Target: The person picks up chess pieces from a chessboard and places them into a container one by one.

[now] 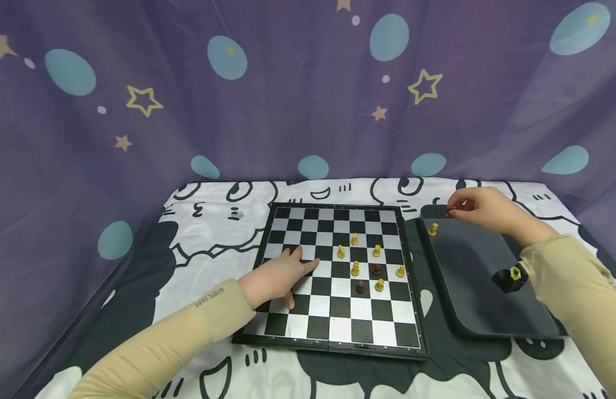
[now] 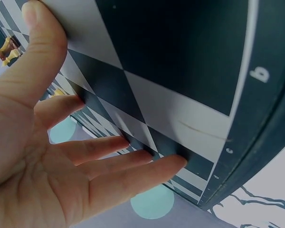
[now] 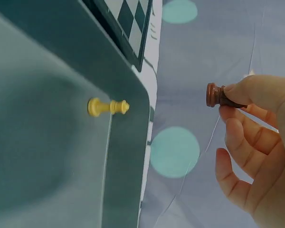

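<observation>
Fingers spread, my left hand (image 1: 277,277) rests on the left part of the chessboard (image 1: 319,305); in the left wrist view its fingertips (image 2: 179,162) are right at the squares. Over the far end of a dark tray (image 1: 480,277), my right hand (image 1: 487,210) pinches a brown chess piece (image 3: 213,95) between thumb and fingers, its round base pointing out. The piece's upper part is hidden by the fingers. Below and left of that hand, a yellow chess piece (image 1: 433,229) stands in the tray near its left wall.
Several yellow pieces (image 1: 355,269) and two brown pieces, one a dark round-topped piece (image 1: 360,286), stand on the board's right half. The tray sits right of the board on a patterned cloth (image 1: 213,199). A purple curtain (image 1: 288,111) hangs behind.
</observation>
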Motion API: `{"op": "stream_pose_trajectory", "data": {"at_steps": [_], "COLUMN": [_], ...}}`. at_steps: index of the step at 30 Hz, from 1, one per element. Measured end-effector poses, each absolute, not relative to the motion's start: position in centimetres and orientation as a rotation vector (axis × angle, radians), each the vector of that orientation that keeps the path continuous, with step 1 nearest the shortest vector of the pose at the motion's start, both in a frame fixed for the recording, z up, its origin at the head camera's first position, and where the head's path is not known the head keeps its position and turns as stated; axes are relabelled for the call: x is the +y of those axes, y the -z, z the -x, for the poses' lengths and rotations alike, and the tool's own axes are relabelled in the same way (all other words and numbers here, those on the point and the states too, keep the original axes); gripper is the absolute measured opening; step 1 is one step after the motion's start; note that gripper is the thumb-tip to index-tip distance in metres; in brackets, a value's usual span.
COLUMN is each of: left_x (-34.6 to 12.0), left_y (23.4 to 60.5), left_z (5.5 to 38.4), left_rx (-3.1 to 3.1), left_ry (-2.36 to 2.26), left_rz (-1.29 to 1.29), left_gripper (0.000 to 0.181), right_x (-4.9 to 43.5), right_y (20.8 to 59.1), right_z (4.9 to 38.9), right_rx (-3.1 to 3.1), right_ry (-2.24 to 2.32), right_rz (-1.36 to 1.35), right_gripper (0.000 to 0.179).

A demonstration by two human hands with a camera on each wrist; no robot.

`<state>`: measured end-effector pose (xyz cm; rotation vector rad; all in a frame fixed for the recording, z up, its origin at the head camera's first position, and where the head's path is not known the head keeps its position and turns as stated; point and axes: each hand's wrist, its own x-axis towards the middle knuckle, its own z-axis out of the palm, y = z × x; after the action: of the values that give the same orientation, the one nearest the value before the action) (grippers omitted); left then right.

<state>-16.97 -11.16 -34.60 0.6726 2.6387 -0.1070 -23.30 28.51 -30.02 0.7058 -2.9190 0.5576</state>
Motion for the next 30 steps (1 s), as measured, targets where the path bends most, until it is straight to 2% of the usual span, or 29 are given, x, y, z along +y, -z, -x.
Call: {"op": "stream_pose_trajectory", "data": {"at_steps": [6,15,30], "left_x": [-11.2,-11.1,-11.2], "left_y": [34.5,34.4,34.6], "left_z": [17.1,17.2,17.1], "left_rx": [2.64,2.635,2.649], "left_ry": [0.117,0.094,0.083], "left_rz": [-0.666,-0.656,-0.652], "left_gripper": [0.107,0.11,0.109], "right_x": [29.3,30.2,30.3], "right_y": [30.4,33.1,36.4], "right_z": [24.5,25.9,26.7], "right_rx": [-2.974,-3.06,-3.128], "right_ry": [-0.599,-0.655,-0.719], "right_rz": [-0.621,-0.621,-0.529], "right_gripper": [0.007,0.007,0.007]}}
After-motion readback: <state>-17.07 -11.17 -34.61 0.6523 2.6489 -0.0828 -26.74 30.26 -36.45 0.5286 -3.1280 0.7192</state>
